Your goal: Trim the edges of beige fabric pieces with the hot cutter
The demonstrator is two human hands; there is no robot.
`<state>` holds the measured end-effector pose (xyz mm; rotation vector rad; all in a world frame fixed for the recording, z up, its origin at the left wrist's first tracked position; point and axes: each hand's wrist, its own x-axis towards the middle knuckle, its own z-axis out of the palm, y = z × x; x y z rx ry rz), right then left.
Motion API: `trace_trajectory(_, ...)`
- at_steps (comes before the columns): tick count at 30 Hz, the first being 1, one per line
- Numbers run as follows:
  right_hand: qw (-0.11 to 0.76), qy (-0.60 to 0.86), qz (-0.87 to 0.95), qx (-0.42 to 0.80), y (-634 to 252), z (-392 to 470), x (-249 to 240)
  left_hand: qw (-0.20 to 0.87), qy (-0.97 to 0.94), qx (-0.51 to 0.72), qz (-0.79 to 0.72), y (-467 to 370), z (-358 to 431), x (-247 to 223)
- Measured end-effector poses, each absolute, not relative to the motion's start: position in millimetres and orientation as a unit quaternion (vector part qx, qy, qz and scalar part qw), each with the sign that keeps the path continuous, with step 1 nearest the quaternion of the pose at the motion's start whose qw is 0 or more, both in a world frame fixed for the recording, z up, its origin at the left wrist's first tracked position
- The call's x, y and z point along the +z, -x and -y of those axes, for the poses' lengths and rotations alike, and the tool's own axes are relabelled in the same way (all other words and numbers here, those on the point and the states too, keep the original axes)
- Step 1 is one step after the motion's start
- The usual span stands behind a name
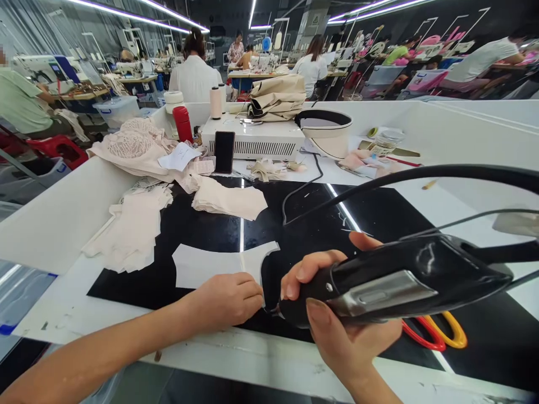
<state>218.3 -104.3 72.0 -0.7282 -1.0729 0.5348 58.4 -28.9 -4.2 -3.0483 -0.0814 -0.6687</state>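
Observation:
My right hand (337, 314) is wrapped around a black corded handheld tool (387, 280) with a silver lever on its side. Its narrow metal tip points left, close to the fingertips of my left hand (231, 297). Those fingers are closed over the right end of a flat white curved piece (202, 266), either cloth or thin card; I cannot tell which. A lighter strip crosses this piece near my knuckles. The black board (311, 247) lies under the piece, and my left fingers hide the exact spot where tip and edge meet.
Pale cloth pieces are stacked at left (130, 230) and mid-board (229, 199). Scissors (442, 331) with red and yellow handles lie under the tool. A phone (224, 151) leans against a white vented box (269, 147). The tool's cable (412, 175) arches rightward. People sit at sewing machines beyond.

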Motion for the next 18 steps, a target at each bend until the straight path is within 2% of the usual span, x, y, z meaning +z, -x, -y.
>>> trace_trajectory(11,0.775,0.321,0.491,0.234,-212.3,98.6,63.0,-0.157,0.943,-0.278,0.096,-59.8,29.2,-3.5)
trace_trajectory(18,0.790,0.311,0.476,0.228,-212.2,94.2,64.6,-0.210,0.940,-0.246,0.113,-59.4,30.0,-0.5)
